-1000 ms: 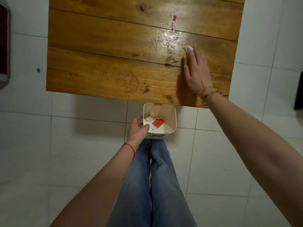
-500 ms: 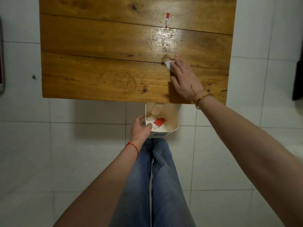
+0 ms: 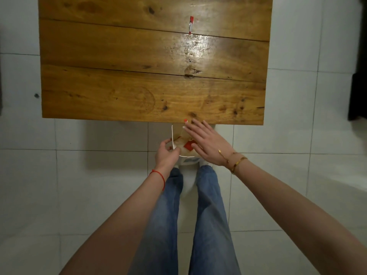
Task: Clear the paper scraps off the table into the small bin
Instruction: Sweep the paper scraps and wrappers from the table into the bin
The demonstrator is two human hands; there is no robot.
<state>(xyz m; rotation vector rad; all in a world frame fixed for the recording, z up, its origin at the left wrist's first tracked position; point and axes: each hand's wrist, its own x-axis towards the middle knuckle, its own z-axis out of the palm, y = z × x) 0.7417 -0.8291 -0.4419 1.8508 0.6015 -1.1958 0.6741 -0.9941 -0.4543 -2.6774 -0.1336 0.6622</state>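
Observation:
A small white bin [image 3: 173, 133] is held just below the near edge of the wooden table [image 3: 119, 92], with my left hand [image 3: 165, 153] gripping its left rim. Inside it lie paper scraps, among them a red piece [image 3: 188, 145]. My right hand [image 3: 206, 143] hovers flat over the bin's mouth with its fingers spread and nothing visible in it, covering much of the bin. One red and white paper scrap [image 3: 191, 24] lies on the far part of the table, right of the middle.
The table stands on a white tiled floor [image 3: 79, 175]. My legs in blue jeans [image 3: 210, 215] are below the bin. A dark object [image 3: 357, 96] sits at the right edge of view.
My right hand dragged a white scrap across the table towards me and now sits spread over the bin; the white scrap is no longer on the table. The left hand kept hold of the bin.

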